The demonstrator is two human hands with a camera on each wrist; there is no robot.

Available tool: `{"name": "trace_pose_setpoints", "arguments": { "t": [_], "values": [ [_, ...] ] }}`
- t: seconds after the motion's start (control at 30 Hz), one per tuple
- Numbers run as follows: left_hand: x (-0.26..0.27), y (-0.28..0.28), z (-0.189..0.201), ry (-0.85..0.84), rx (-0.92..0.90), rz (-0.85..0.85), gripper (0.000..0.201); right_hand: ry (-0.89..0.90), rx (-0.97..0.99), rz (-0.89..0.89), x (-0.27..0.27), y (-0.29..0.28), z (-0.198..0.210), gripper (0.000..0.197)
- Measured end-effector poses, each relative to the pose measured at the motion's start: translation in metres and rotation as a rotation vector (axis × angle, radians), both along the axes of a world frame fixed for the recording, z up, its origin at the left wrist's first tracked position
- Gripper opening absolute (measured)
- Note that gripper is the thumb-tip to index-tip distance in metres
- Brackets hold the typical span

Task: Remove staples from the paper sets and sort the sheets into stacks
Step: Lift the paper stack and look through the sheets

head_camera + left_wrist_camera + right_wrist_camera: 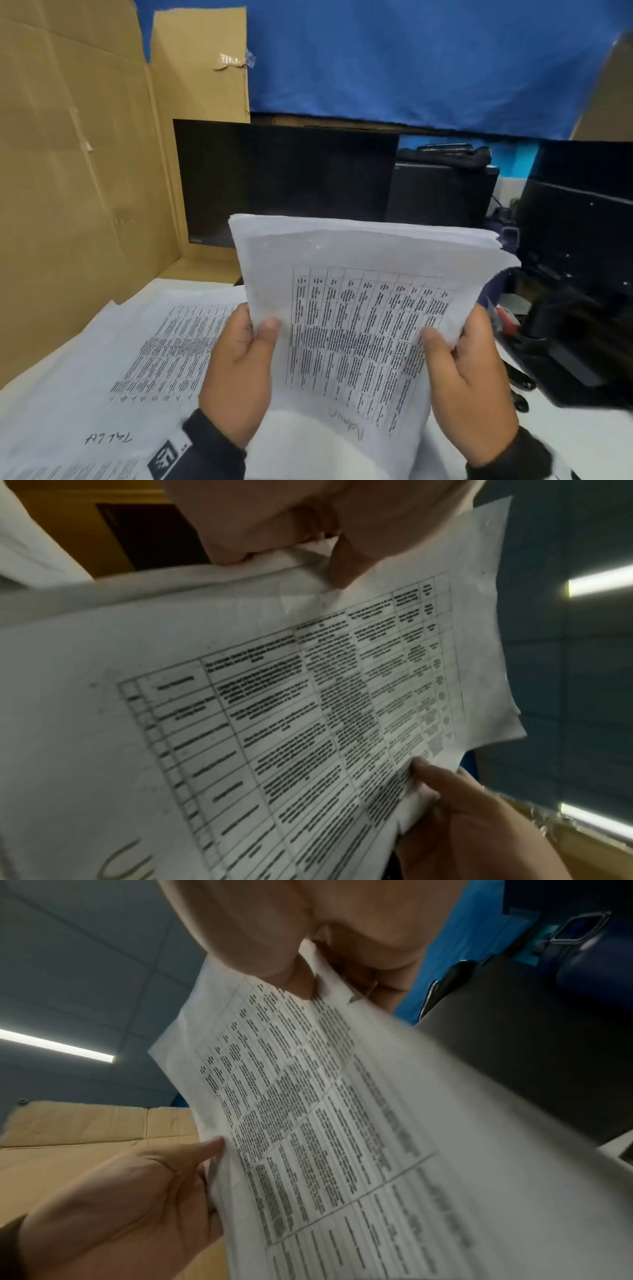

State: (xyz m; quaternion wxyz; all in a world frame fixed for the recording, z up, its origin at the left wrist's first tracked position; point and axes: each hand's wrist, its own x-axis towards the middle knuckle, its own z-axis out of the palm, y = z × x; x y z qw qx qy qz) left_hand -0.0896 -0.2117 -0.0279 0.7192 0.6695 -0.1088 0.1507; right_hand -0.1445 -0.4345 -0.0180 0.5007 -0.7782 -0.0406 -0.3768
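White table (582, 442) bears printed sheets (102, 370), black equipment (568, 342).

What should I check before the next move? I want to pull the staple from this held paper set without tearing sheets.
1. Both hands hold the set: ok. Left hand and right hand pinch the paper set at its side edges, thumbs on the front.
2. Staple located: cannot tell. No staple shows in any view.
3. Staple remover at hand: cannot tell. None is visible.
4. A hand free to pull: not ok. Both grip the set.
5. Landing spot for sheets: ok. Printed sheets lie flat on the table to the left.
6. Set supported: not ok. It is held in the air, tilted, its far edges fanned.
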Motion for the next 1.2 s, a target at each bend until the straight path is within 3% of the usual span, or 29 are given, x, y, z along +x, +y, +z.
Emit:
{"name": "trace_pose_setpoints", "arguments": {
  "t": [0.1,0.23,0.33,0.6,0.8,0.93,1.1,1.2],
  "values": [
    [0.002,0.004,0.007,0.011,-0.051,-0.010,0.036,-0.078,-0.042,-0.063,-0.005,0.004,0.006,0.029],
    [0.001,0.003,0.004,0.033,-0.107,-0.020,0.019,-0.092,0.000,-0.017,-0.003,0.005,0.004,0.027],
    [-0.009,-0.002,0.003,0.020,-0.141,-0.051,0.024,-0.077,0.105,0.117,-0.004,0.006,0.002,0.054],
    [-0.021,-0.002,0.007,-0.105,-0.086,-0.077,0.030,-0.018,-0.078,0.143,-0.011,0.009,0.009,0.103],
    [-0.021,0.003,0.004,-0.097,0.046,0.001,0.022,0.076,-0.141,0.140,-0.016,0.011,0.016,0.101],
    [-0.021,0.006,0.010,-0.069,-0.035,0.008,0.018,0.045,-0.155,0.099,-0.014,0.010,0.016,0.093],
    [-0.019,0.005,0.008,0.017,-0.057,-0.070,0.034,0.020,-0.190,0.090,-0.010,0.014,0.010,0.090],
    [-0.017,0.004,0.007,0.006,-0.053,-0.017,0.036,0.047,-0.186,0.100,-0.011,0.020,0.011,0.085]
  ]
}}
